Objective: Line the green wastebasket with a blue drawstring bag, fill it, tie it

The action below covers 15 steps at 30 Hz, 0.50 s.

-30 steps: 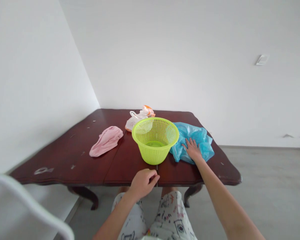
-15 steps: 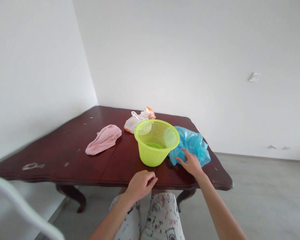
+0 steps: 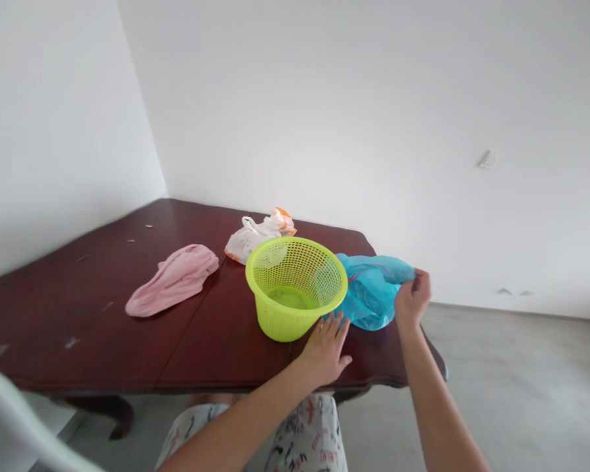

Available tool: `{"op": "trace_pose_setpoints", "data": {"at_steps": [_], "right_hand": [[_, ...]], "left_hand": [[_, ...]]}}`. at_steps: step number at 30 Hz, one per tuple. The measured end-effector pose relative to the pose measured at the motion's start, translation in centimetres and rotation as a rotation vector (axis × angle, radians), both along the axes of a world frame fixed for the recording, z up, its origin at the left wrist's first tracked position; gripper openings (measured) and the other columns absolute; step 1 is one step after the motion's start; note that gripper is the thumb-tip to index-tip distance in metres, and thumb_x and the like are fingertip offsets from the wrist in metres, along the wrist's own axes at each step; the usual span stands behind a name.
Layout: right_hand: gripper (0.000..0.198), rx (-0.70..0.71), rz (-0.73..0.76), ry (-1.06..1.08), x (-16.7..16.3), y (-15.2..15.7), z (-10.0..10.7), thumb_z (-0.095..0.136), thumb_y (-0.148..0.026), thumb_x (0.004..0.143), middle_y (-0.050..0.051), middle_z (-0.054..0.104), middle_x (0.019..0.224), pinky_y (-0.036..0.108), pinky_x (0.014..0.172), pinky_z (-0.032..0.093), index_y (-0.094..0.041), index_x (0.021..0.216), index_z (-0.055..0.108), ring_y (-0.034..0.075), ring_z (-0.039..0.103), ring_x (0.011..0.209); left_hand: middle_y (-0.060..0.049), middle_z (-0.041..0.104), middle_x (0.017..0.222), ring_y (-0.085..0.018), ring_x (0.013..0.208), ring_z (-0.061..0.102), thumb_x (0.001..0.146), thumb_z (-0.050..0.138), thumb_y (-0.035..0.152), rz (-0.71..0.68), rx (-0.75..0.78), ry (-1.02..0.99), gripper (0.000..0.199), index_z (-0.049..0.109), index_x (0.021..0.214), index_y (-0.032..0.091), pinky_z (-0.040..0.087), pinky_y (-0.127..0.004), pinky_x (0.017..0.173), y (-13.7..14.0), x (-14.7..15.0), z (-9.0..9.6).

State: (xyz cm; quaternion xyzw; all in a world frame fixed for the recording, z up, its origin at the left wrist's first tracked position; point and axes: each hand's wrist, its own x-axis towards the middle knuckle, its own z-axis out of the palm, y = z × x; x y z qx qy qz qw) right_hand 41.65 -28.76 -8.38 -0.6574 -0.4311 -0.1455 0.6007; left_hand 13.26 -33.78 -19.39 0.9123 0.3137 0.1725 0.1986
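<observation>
A blue plastic bag (image 3: 373, 288) lies crumpled at the right end of the table, and my right hand (image 3: 413, 295) pinches its upper right corner, lifting that edge a little. My left hand (image 3: 327, 347) is spread with fingers apart, in front of the bag and close to the right side of the green plastic basket (image 3: 280, 321); whether its fingertips touch either one I cannot tell. The basket stands upright with nothing visible inside and hides the bag's left part.
A pink cloth (image 3: 174, 282) lies on the dark red wooden table (image 3: 128, 354), left of the basket. Behind the basket sits a white and orange plastic bag (image 3: 258, 236). White walls (image 3: 324, 118) rise behind the table and on the left. A pale curved object (image 3: 24, 419) shows at lower left.
My right hand has gone from resting open on the blue bag to gripping its right corner and drawing it rightward. My left hand has moved right and opened. The view has shifted slightly.
</observation>
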Motion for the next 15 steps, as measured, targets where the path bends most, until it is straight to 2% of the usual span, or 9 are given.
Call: {"op": "trace_pose_setpoints", "data": {"at_steps": [1, 3, 6, 8, 11, 13, 15], "right_hand": [[0.029, -0.075, 0.065, -0.052, -0.1, 0.3, 0.3, 0.049, -0.043, 0.105, 0.006, 0.072, 0.098, 0.034, 0.083, 0.053, -0.023, 0.118, 0.065, 0.024, 0.068, 0.090], [0.029, -0.325, 0.257, -0.166, -0.3, 0.6, 0.0, 0.050, -0.039, 0.104, 0.007, 0.077, 0.102, 0.036, 0.088, 0.054, -0.023, 0.119, 0.069, 0.026, 0.072, 0.096], [0.025, -0.651, 0.487, -0.259, -0.2, 0.6, -1.9, 0.056, -0.034, 0.097, 0.007, 0.082, 0.100, 0.037, 0.089, 0.056, -0.024, 0.111, 0.074, 0.028, 0.078, 0.096], [0.021, -0.734, 0.541, -0.260, 0.0, 0.6, -3.7, 0.059, -0.029, 0.090, 0.007, 0.084, 0.099, 0.038, 0.091, 0.057, -0.025, 0.102, 0.076, 0.028, 0.079, 0.096], [0.025, -0.803, 0.559, -0.235, 0.3, 0.9, -6.3, 0.058, -0.025, 0.086, 0.010, 0.085, 0.105, 0.042, 0.099, 0.060, -0.024, 0.102, 0.077, 0.030, 0.080, 0.102], [0.037, -0.822, 0.557, -0.205, 0.3, 1.3, -7.7, 0.057, -0.023, 0.084, 0.014, 0.084, 0.117, 0.045, 0.106, 0.061, -0.021, 0.114, 0.079, 0.030, 0.079, 0.108], [0.059, -0.822, 0.551, -0.170, 0.1, 1.3, -8.6, 0.056, -0.021, 0.082, 0.018, 0.079, 0.137, 0.047, 0.111, 0.062, -0.018, 0.138, 0.074, 0.030, 0.078, 0.117]], "left_hand": [[-0.029, 0.035, 0.191, -0.050, 0.178, 0.034, 0.111, 0.070, 0.045, 0.012, 0.004, 0.009, 0.093, 0.031, 0.187, 0.009, 0.032, -0.069, 0.143, 0.1, 0.5, -0.4], [-0.030, 0.051, 0.180, -0.050, 0.166, 0.050, 0.112, 0.069, 0.046, 0.044, 0.017, 0.021, 0.088, 0.037, 0.185, 0.009, 0.040, -0.068, 0.137, -0.5, 0.6, -0.9], [-0.026, 0.068, 0.157, -0.048, 0.142, 0.066, 0.109, 0.077, 0.047, 0.084, 0.040, 0.048, 0.080, 0.052, 0.176, 0.013, 0.051, -0.065, 0.122, -2.6, -1.3, -1.0], [-0.019, 0.075, 0.142, -0.042, 0.130, 0.070, 0.108, 0.081, 0.045, 0.031, 0.037, 0.068, 0.067, 0.062, 0.166, 0.018, 0.054, -0.059, 0.114, -3.9, -3.2, -0.8], [-0.008, 0.080, 0.119, -0.030, 0.113, 0.073, 0.114, 0.072, 0.026, -0.111, 0.033, 0.074, 0.025, 0.075, 0.139, 0.024, 0.051, -0.047, 0.103, -5.1, -5.8, -0.8], [-0.004, 0.079, 0.108, -0.026, 0.102, 0.072, 0.116, 0.068, 0.020, -0.198, 0.051, 0.050, 0.011, 0.077, 0.121, 0.025, 0.047, -0.042, 0.093, -5.9, -7.2, -1.5], [-0.002, 0.076, 0.102, -0.024, 0.095, 0.069, 0.114, 0.074, 0.030, -0.258, 0.091, -0.006, 0.004, 0.077, 0.114, 0.027, 0.043, -0.041, 0.084, -7.0, -8.3, -3.0]]}}
